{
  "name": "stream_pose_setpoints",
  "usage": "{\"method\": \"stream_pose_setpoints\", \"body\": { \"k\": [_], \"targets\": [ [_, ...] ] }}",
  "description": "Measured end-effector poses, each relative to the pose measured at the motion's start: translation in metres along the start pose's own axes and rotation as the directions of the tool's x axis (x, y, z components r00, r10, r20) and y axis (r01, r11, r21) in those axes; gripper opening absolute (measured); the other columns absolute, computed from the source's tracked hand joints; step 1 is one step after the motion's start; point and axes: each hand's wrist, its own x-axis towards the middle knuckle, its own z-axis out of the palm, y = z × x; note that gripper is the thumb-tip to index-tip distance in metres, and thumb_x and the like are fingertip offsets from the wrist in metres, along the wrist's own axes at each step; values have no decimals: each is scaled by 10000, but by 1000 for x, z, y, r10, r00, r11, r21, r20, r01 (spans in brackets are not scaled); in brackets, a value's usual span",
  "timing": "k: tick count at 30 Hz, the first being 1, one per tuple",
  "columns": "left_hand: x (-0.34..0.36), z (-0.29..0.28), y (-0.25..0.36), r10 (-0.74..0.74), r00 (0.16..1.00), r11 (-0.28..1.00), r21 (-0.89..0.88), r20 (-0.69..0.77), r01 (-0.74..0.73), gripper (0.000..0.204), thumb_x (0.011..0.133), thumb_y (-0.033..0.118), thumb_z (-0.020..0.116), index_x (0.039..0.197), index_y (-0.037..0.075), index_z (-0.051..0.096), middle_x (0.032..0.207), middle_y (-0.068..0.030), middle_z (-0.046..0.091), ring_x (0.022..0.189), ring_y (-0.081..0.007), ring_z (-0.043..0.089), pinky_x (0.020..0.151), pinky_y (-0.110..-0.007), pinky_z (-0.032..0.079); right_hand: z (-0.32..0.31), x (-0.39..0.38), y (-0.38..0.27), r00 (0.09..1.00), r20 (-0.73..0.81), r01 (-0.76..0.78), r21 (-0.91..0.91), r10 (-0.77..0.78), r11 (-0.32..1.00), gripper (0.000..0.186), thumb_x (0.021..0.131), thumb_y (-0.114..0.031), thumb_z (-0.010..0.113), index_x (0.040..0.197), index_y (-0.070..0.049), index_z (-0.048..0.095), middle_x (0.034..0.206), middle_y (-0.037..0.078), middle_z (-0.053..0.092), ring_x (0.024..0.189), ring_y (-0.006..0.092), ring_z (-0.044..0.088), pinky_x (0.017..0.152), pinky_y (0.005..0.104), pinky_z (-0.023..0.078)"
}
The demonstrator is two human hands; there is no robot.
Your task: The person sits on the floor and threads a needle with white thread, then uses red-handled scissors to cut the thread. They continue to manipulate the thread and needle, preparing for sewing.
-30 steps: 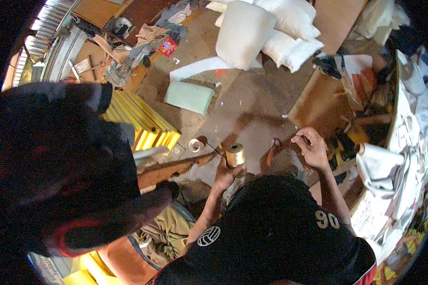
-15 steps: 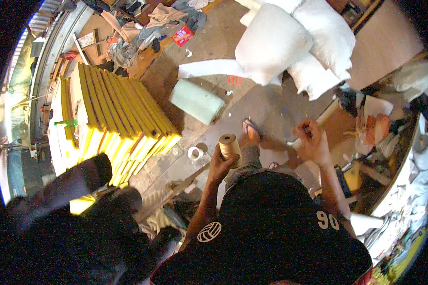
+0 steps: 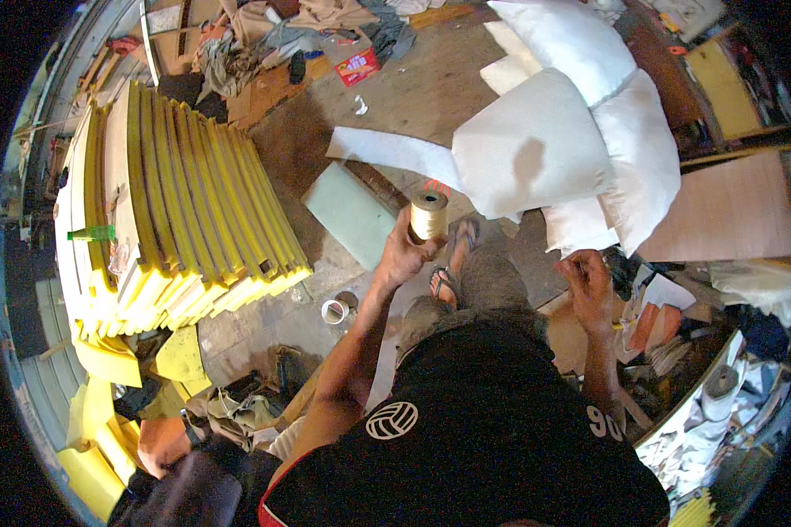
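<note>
The person's left hand (image 3: 410,252) was wrapped firmly around a cream spool of thread (image 3: 429,217), fingers closed on its side, holding it roughly upright above the floor (image 3: 264,338) and out in front of the body. Toward four o'clock from the spool, the right hand (image 3: 589,285) hung raised with its fingers half curled, and from where I stood I couldn't tell whether it pinched anything as fine as a thread. White cushions (image 3: 536,140) lay heaped at two o'clock, a pale green block (image 3: 347,211) rested near at nine, and well beyond it stood a stack of yellow-edged panels (image 3: 193,211). A red packet (image 3: 357,66) sat at eleven, and a white ring (image 3: 334,311) lay between seven and eight.
</note>
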Motion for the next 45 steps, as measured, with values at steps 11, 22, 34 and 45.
{"method": "stream_pose_setpoints", "body": {
  "k": [11,22,34,45],
  "targets": [
    [53,-51,-27,-110,971,987,-140,-212,81,653,806,147,776,1353,43,435,1155,-77,605,1023,-175,595,901,-334,497,72,258,-63,950,257,182,13,-179,983,128,925,-99,656,972,-17,570,864,37,635,772,91,578,702,268,477],
    [162,-57,88,-73,942,996,18,-328,83,588,828,148,762,1322,36,462,1148,-84,618,1017,-170,601,894,-343,500,50,372,-86,952,152,275,-42,-266,960,118,907,-106,662,950,-20,595,853,85,654,816,154,646,709,292,501],
    [321,-132,118,-2,995,996,85,101,-6,581,815,159,785,1292,30,478,1149,-83,630,1011,-183,612,866,-331,522,71,378,-42,975,-218,39,-53,-50,998,105,910,-99,648,916,-22,577,839,115,666,717,205,655,677,339,524],
    [477,-267,100,-412,857,897,303,310,322,584,811,187,793,1286,61,477,1097,-83,637,952,-181,618,792,-335,539,275,340,114,961,-213,-11,-672,-179,741,284,833,-195,618,1087,-73,659,1059,135,634,900,256,611,746,383,516]
  ]
}}
